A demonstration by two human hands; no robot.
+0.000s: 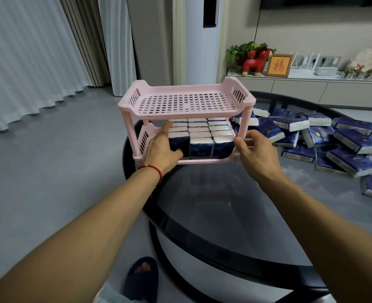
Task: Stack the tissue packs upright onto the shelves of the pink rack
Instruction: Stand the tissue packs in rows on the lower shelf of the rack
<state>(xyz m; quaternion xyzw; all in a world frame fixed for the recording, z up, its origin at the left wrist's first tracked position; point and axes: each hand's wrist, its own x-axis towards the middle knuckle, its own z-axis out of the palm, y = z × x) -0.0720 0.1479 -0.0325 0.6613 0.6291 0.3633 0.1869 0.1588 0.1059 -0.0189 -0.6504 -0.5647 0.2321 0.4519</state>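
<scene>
1. On the lower shelf of the pink rack (186, 101), the upright tissue packs (201, 136) already fill three rows, white ends up, while the upper shelf has no packs.
2. Your left hand (162, 149) presses against the front left pack; its fingers (167, 129) lie fairly straight along the pack's side, and the thumb rests on the blue front.
3. Your right hand (256, 149) is at the right front post of the rack, with fingers loosely curled; I cannot tell if they really pinch the post.
4. The loose packs (325, 136) lie flat in a heap on the worktop (213, 204), to the right of the rack and just beside your right hand.
5. I judge the right hand is nearer, and each pack must turn from lying to standing.
</scene>
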